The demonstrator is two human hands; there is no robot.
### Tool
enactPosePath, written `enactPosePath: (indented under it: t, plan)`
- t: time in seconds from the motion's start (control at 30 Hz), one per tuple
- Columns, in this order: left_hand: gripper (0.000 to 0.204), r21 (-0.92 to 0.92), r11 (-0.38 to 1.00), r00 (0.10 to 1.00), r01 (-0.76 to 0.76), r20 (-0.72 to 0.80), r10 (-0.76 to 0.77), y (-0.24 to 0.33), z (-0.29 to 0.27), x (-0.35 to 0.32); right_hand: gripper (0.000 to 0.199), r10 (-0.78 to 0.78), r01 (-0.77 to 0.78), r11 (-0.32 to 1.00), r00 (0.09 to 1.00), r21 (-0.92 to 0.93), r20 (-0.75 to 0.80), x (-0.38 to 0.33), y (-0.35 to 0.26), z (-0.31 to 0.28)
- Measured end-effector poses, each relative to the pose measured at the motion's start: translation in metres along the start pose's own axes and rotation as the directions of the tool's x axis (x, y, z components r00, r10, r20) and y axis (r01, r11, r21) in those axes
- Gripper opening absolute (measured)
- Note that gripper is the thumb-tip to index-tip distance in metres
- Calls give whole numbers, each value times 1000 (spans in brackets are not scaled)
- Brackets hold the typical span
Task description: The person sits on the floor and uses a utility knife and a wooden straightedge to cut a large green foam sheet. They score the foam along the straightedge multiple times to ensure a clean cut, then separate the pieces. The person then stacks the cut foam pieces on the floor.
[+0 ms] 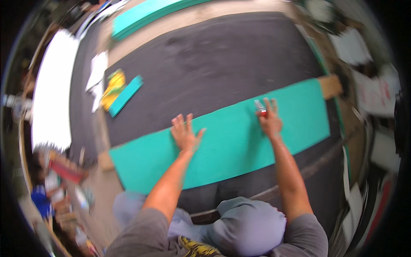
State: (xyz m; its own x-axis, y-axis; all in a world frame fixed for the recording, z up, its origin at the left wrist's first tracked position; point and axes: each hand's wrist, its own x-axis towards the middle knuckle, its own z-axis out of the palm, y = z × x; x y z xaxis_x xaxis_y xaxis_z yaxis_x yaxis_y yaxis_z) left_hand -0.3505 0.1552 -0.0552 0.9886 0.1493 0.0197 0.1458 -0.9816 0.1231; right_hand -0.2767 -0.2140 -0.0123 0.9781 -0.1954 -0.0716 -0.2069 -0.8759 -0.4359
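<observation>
A long green sheet (222, 141) lies across the black work surface in front of me, slanting up to the right. My left hand (185, 135) rests near its far edge, left of the middle, with the fingers spread and nothing held. Farther right, my right hand (270, 120) is over the same sheet and grips a small red-and-silver tool (261, 112) on its thumb side. Some of its fingers are stretched out beyond the tool. Motion blur hides what kind of tool it is.
Wooden pieces (330, 87) show at both ends of the sheet. A yellow cloth (114, 89) and a narrow green strip (126, 96) lie at the left. Stacked green sheets (150, 16) sit at the far edge. A white sheet (55, 90) stands farther left.
</observation>
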Motion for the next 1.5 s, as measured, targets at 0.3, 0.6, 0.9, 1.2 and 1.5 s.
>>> enactPosePath:
  t: [0.3,0.6,0.9,1.2,1.5]
  plan:
    - [123,72,933,890,352,283,-358,-64,-38,-32,69,-161,171,973,984,-156,76,28,-33,21]
    - [117,39,932,859,362,374,-349,-58,-43,-23,62,-124,147,963,986,-228,111,37,-25,19]
    - [106,14,955,940,295,177,-293,-44,-28,-22,58,-68,76,996,982,-43,176,40,-18,12]
    - [110,159,924,876,347,297,-380,-34,-36,-23,63,-79,108,974,986,-199,146,37,-22,-3]
    - [105,91,952,911,293,277,-306,-19,-37,-16,57,-35,51,980,995,-191,89,45,-14,-15]
